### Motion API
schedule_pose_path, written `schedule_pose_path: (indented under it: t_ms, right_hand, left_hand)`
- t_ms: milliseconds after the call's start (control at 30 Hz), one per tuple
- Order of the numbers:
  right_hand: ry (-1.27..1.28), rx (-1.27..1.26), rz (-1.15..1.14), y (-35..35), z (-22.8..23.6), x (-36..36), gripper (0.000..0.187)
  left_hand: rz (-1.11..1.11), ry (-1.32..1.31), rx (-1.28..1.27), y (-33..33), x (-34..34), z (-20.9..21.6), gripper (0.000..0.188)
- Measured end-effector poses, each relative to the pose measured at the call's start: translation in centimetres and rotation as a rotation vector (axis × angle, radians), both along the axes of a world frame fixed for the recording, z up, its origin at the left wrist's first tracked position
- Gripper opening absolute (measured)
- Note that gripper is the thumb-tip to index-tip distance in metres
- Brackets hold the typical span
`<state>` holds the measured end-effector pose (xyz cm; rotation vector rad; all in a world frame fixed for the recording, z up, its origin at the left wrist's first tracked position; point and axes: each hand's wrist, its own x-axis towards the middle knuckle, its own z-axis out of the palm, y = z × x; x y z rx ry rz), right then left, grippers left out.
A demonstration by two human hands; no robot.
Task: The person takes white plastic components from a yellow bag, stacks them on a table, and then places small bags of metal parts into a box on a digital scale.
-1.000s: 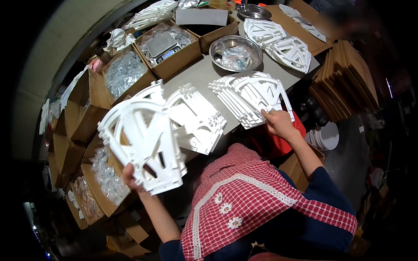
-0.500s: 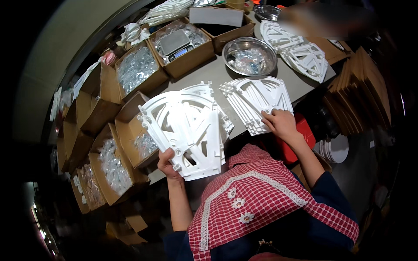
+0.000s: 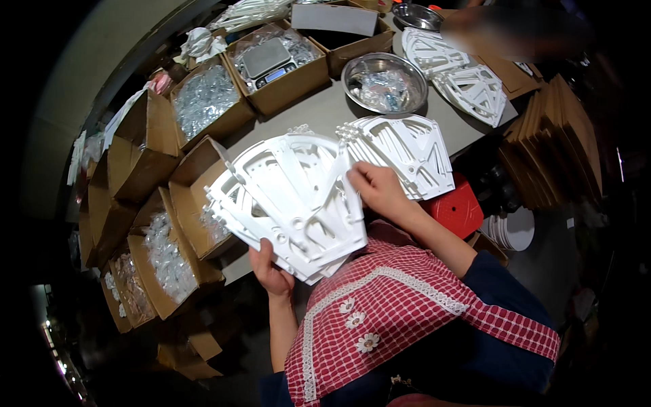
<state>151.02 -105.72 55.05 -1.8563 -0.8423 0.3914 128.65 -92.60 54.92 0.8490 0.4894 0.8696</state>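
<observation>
A stack of white plastic fan-shaped frames [image 3: 291,203] is tilted in front of me. My left hand [image 3: 273,273] grips its lower left corner, with the thumb over the front. Closed on the right edge of the stack's top frame is my right hand [image 3: 381,191]; its fingertips are partly hidden. To the right of the held frames, a second stack of the same white frames [image 3: 424,152] lies on the grey table [image 3: 315,108], just beyond my right hand.
A steel bowl [image 3: 347,88] with small clear packets stands behind. Cardboard boxes [image 3: 288,88] of plastic bags line the left and back, one carrying a small scale [image 3: 266,57]. More white frames [image 3: 471,91] lie at the far right. A red stool [image 3: 458,209] and cardboard sheets [image 3: 556,149] stand right.
My right hand has moved left from the table stack to the held stack, bringing a frame onto its front. The held stack has tilted and shifted slightly left.
</observation>
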Motion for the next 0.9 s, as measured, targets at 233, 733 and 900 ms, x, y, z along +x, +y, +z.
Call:
schedule_pose_path:
  t_ms: [233,733,900]
  right_hand:
    - [-0.287,-0.043,-0.529,-9.9,-0.7,9.5,0.022]
    - [-0.344,-0.212,-0.718,-14.5,-7.6,16.9,0.026]
    - [-0.528,-0.805,-0.51,-11.3,-4.5,14.5,0.03]
  left_hand:
    - [0.097,0.158,0.038,2.5,-2.9,-2.1,0.061]
    - [0.164,0.057,0.1,5.2,-4.6,-3.4,0.037]
    - [0.174,0.153,0.037,4.0,-4.9,-2.2,0.051]
